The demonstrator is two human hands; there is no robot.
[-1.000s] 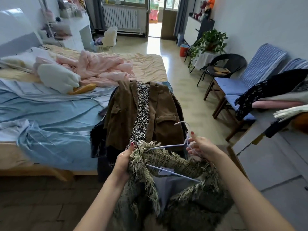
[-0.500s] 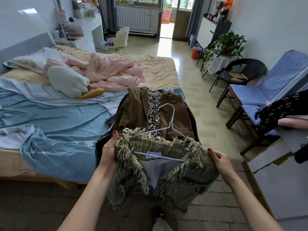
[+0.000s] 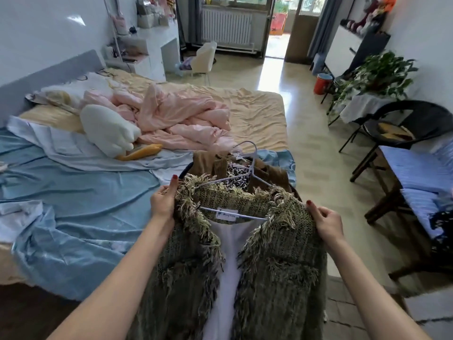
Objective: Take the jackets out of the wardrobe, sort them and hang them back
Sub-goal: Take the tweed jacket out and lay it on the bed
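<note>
Beside the bed [image 3: 81,212], I now see both hands, left hand [image 3: 163,202] and right hand [image 3: 327,221], gripping the fringed green jacket [image 3: 277,263] by its shoulders, spread flatter on its hanger [image 3: 241,176], ready for sorting.

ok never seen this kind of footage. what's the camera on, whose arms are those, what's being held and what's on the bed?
There is no robot here. A person wears one wide-angle camera on the head, looking forward and down, so the two bare arms coming in from the bottom edge are the wearer's own.

The left hand and the right hand each grip a shoulder of a green fringed jacket, holding it up spread open. A white hanger sits inside its collar.

Just behind it, on the corner of the bed, lies a pile with a brown jacket on top. Further back on the bed are a rumpled pink quilt, a white plush toy and a blue sheet.
</note>
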